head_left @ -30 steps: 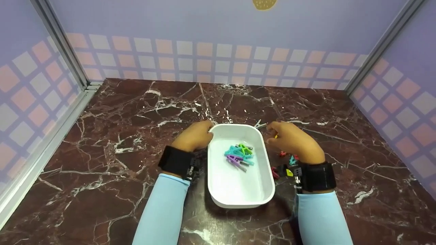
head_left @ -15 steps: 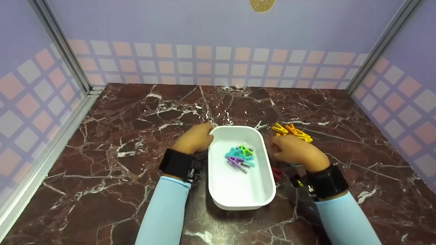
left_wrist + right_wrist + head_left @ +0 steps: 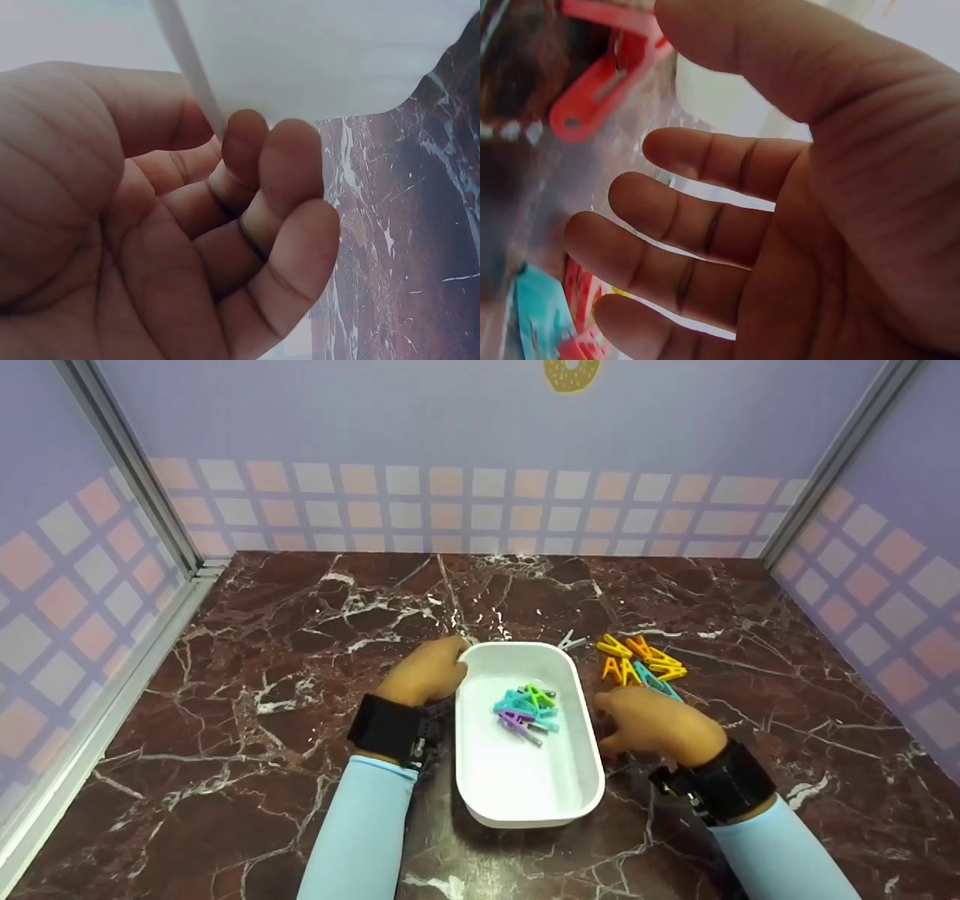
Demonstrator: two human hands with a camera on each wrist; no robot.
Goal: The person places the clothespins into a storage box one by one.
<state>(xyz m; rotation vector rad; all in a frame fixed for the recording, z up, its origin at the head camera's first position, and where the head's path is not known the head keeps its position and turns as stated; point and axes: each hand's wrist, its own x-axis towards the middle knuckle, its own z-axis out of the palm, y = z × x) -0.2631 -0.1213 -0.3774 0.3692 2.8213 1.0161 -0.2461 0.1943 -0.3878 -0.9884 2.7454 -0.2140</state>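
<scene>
A white plastic tub (image 3: 517,819) stands in the middle of the head view, with several teal, green and purple clothespins (image 3: 515,721) lying in it. My left hand (image 3: 426,671) pinches the tub's left rim near the far corner; in the left wrist view the thumb meets the curled fingers at the tub wall. Right of the tub is my right hand (image 3: 660,721), low over the tabletop. The right wrist view shows its fingers spread, holding nothing. A red clothespin (image 3: 592,101) lies near the thumb, mostly hidden by the hand in the head view.
Yellow and orange clothespins (image 3: 664,661) lie beyond my right hand, beside a teal clothespin (image 3: 654,679). A pale grey clothespin (image 3: 571,640) is behind the tub's far right corner. Panel walls (image 3: 360,420) enclose the dark marbled tabletop (image 3: 247,660).
My right hand has drawn back toward me from beside the yellow clothespins, uncovering them and the teal one. The left hand stays on the rim, and the clothespins in the tub lie as before.
</scene>
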